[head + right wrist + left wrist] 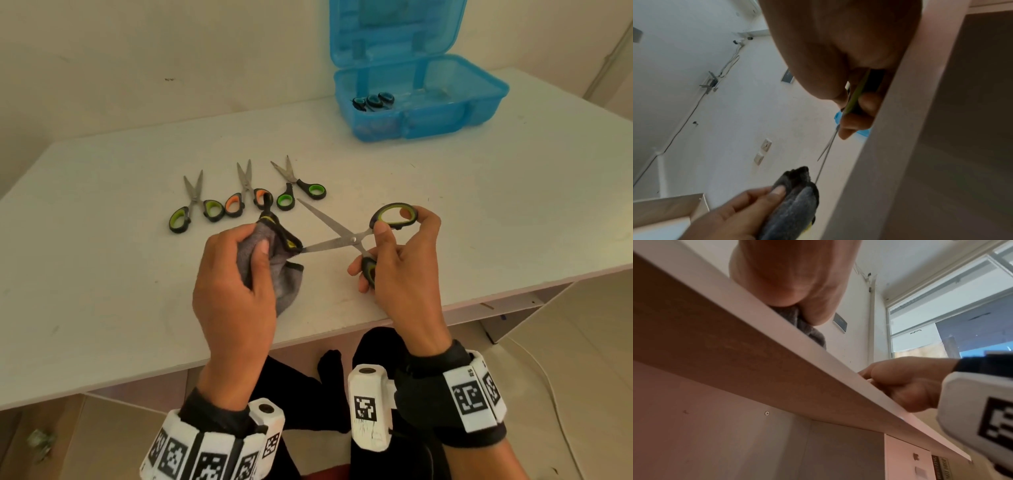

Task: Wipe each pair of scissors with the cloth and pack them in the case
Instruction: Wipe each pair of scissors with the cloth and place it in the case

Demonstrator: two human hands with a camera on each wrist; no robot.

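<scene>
My right hand [397, 246] grips the green-and-black handles of a pair of scissors [346, 236], blades spread wide above the white table [102, 308]. My left hand [239, 270] pinches a grey cloth [270, 260] folded round the tip of the nearer blade. In the right wrist view the cloth [795, 199] closes on the thin blade [824, 160] beside the table edge. Three more scissors lie in a row behind: green [197, 205], orange [246, 192], green [298, 186]. An open blue case [421, 99] at the back right holds scissors with blue handles [373, 101].
The table's front edge runs just under both wrists, and my dark-clothed legs sit below it. In the left wrist view the table edge [777, 345] hides most of my left hand. A white wall rises behind the table.
</scene>
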